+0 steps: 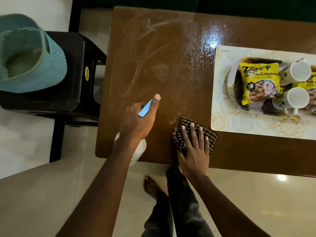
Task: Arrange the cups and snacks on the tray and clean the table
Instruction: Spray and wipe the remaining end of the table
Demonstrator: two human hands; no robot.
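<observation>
My left hand (138, 118) grips a white spray bottle (139, 149) with a blue trigger, held over the brown table (153, 65). Spray droplets and smear marks cover the table top. My right hand (193, 146) lies flat, fingers spread, on a dark striped cloth (183, 127) near the table's front edge. At the right, a steel tray (232, 82) holds two yellow snack packets (258, 81) and two white cups (297, 72) lying on their sides. The tray rests on a pale patterned mat (222, 120).
A dark plastic stool (73, 74) stands left of the table with a teal woven basket (29, 57) on it. My bare foot and trouser legs are on the tiled floor below the table's front edge.
</observation>
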